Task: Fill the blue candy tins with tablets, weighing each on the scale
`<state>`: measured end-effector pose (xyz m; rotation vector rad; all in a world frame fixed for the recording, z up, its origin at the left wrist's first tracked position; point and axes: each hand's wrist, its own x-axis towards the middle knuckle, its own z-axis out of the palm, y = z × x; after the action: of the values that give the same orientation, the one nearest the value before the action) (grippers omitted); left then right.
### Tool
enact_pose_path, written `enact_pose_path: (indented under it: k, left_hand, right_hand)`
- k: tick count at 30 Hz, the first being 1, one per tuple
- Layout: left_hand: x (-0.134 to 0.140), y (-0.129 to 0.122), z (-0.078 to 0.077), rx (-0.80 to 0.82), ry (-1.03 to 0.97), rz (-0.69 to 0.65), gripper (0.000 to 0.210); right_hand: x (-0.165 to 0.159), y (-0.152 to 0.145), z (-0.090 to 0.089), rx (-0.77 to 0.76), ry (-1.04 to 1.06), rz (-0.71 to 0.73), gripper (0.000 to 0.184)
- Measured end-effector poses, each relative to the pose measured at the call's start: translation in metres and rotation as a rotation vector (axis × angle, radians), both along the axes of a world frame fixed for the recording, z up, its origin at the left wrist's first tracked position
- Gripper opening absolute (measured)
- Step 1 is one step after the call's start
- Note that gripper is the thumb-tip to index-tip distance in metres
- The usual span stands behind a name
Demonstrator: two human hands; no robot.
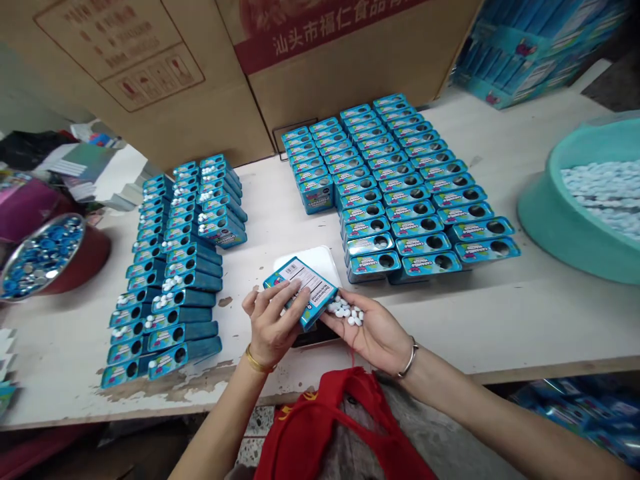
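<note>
My left hand (274, 320) grips a blue candy tin (316, 288), tilted with its printed label side up and its lower right end over my other palm. Cupped palm up beside it, my right hand (383, 337) holds a small heap of white candies (352, 313), and its fingers reach under the tin's end. Behind and beneath the tin is a white scale (325, 257), mostly covered. Rows of blue tins (200, 267) stand on the left, several with white candies at their round openings. More blue tins (413, 210) with dark round openings stand in rows on the right.
A turquoise tub (560, 220) of white candies stands at the right edge. On the left is a red bowl (90, 257) of shiny blue and silver pieces. Large cardboard boxes (320, 93) close off the back. Packed blue cartons (520, 63) are stacked at back right.
</note>
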<state>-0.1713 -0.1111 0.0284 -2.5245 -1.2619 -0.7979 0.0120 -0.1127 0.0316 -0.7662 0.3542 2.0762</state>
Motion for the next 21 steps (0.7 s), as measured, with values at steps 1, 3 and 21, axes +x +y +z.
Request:
enact_pose_path:
  k: [1,3,21]
  left_hand:
    - [0.0,0.0,-0.001,-0.045,-0.033,0.018,0.035]
    - [0.0,0.002,-0.003,-0.174,-0.131,0.063,0.033]
    - [0.013,-0.004,-0.002,-0.169,-0.399,0.137,0.053]
  right_hand:
    - [0.001,0.0,0.0,0.006,-0.004,-0.005,0.019]
    - [0.002,-0.001,-0.002,0.007,-0.021,-0.018,0.017]
    - [0.026,-0.029,-0.008,-0.04,-0.091,0.103,0.026]
